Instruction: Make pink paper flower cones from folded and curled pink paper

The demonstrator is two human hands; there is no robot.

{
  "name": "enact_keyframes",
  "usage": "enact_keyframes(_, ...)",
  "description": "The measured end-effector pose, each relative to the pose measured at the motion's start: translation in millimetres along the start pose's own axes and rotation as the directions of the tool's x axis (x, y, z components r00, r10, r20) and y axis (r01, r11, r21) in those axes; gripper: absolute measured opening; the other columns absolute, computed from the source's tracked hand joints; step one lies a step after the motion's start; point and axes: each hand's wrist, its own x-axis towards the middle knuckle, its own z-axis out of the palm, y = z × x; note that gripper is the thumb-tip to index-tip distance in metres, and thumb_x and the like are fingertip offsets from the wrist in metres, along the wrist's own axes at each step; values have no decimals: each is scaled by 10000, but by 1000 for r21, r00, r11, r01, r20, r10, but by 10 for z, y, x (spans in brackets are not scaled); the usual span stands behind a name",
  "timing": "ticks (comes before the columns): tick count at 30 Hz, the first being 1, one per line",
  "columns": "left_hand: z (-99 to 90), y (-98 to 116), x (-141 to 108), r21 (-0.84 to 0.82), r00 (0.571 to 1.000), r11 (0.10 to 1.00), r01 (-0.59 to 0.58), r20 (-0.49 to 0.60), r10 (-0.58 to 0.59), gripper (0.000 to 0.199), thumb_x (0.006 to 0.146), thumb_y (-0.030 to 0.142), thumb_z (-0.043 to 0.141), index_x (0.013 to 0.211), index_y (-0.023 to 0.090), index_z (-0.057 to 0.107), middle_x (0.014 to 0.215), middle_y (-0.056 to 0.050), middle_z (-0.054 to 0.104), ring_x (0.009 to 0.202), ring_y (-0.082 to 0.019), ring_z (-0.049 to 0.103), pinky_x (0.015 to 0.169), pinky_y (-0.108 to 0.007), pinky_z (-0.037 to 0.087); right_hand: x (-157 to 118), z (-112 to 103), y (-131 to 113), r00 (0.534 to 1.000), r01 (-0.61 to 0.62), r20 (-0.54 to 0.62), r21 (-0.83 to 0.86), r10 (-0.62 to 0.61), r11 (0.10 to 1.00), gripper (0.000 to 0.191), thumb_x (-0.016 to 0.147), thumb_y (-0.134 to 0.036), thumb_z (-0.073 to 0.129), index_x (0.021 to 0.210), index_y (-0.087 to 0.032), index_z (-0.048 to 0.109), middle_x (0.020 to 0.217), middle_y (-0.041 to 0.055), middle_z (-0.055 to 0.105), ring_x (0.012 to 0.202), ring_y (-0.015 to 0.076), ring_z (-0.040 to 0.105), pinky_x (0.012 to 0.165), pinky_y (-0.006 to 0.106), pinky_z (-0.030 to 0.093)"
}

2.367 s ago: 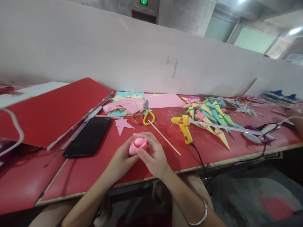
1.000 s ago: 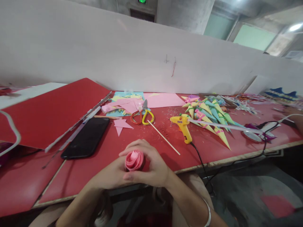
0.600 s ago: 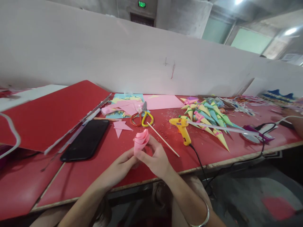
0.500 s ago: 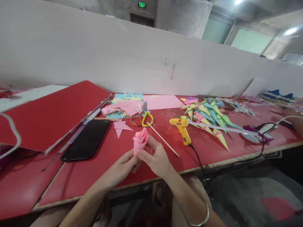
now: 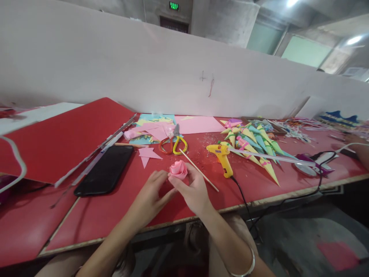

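A pink rolled-paper rose (image 5: 178, 169) faces up toward me above the red table, its spiral layers showing. My right hand (image 5: 193, 188) is closed on its side, with the thumb at the front edge. Just left of the rose is my left hand (image 5: 155, 191), its thumb and fingers apart and nothing between them; some fingertips are hidden. Beyond the hands lie a thin wooden stick (image 5: 198, 170), red-and-yellow-handled scissors (image 5: 176, 144) and pink paper scraps (image 5: 148, 155).
A yellow glue gun (image 5: 221, 157) with a long clear stick lies to the right, beside a pile of coloured paper cones (image 5: 250, 138). At left are a black phone (image 5: 105, 171) and a red board (image 5: 69, 138). Another person's arm (image 5: 359, 144) shows at far right.
The rose has tipped from upright side view to facing me and shifted slightly right with my right hand. My left hand has let go of its base and spread apart.
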Motion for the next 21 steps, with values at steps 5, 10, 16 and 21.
enact_keyframes(5, 27, -8, -2, 37, 997, 997, -66, 38, 65, 256, 843, 259, 425, 1052, 180, 550, 1016, -92, 627, 916, -217, 586, 831, -335, 467, -9, 12, 26, 992, 121, -6, -124, -122, 985, 169, 655, -269, 678, 781, -185, 603, 788, 8, 592, 768, 156, 574, 746, 284, 472)
enact_keyframes(10, 75, 30, -53, -79, 996, 997, -10, 93, 17, 316, 846, 265, 427, 1143, 169, 479, 1063, -92, 624, 930, -209, 598, 850, -337, 475, -17, 30, 26, 992, 122, -1, -127, -123, 984, 160, 701, -284, 642, 829, -191, 620, 846, 25, 603, 808, 159, 579, 778, 293, 474)
enact_keyframes(16, 135, 72, -69, -206, 998, 978, 39, 62, -26, 309, 831, 257, 423, 1113, 172, 516, 1010, -78, 636, 929, -219, 584, 855, -353, 477, -28, 45, 8, 990, 137, 53, -168, -130, 976, 252, 710, -323, 639, 925, -192, 637, 962, 53, 613, 939, 182, 568, 867, 313, 451)
enact_keyframes(21, 58, 140, -58, -158, 998, 987, 17, 62, -7, 200, 781, 259, 440, 905, 178, 574, 819, -32, 633, 750, -178, 577, 694, -273, 506, 4, -58, -82, 931, 209, 317, -63, -179, 976, 347, 701, -425, 663, 968, -206, 636, 951, 51, 596, 927, 184, 559, 861, 324, 453)
